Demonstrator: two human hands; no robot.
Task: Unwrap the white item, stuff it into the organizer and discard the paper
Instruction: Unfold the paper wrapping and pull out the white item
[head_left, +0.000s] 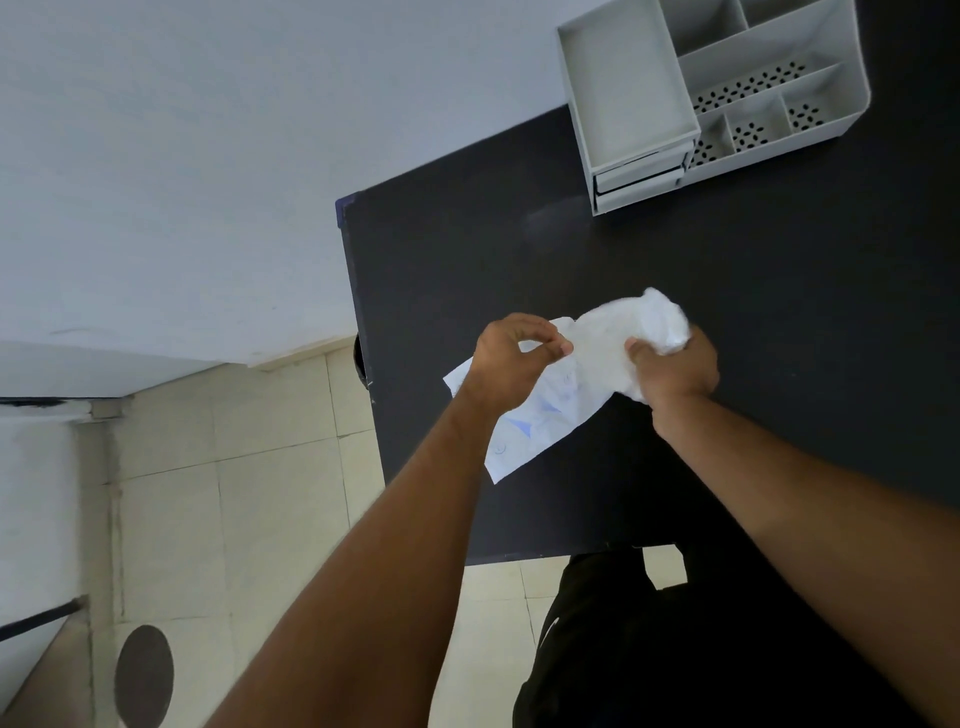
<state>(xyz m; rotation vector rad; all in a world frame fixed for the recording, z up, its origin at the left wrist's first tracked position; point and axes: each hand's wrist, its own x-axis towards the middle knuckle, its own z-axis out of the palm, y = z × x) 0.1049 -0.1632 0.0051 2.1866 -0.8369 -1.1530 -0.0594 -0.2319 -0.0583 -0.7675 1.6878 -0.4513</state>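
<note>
Black bench (727, 312) carries a grey compartmented organizer (769, 36) at its far end, well apart from both hands. A creased sheet of paper (545, 415) with faint blue marks is over the bench's near left part, its crumpled upper end bunched round the white item (654, 317). The right hand (675, 369) grips that bundle. The left hand (511, 358) pinches the paper's edge between thumb and fingertips.

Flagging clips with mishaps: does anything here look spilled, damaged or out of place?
Nothing serious. The paper is crumpled, but apparently from unwrapping: the left hand pinches its edge, the right hand grips the white bundle. The organizer stands upright on the table; a faint pale smudge lies before it.
</note>
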